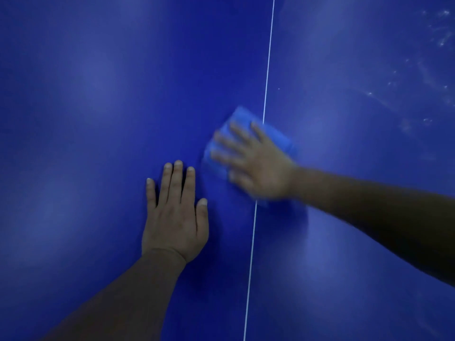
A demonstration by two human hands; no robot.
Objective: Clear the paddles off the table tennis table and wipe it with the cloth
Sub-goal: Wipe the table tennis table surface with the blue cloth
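The blue table tennis table [98, 119] fills the whole view, with its thin white centre line [267, 70] running from top to bottom. A folded blue cloth [242, 119] lies flat on the line at mid-frame. My right hand [256, 163] presses down on the cloth with straight, spread fingers and looks blurred from motion. To its lower left, my left hand [176, 217] rests palm-down on the bare table surface, fingers straight. No paddle is in view.
Pale smudges and specks [438, 33] mark the table surface at the upper right. Soft light reflections show across the blue top. No table edge is visible.
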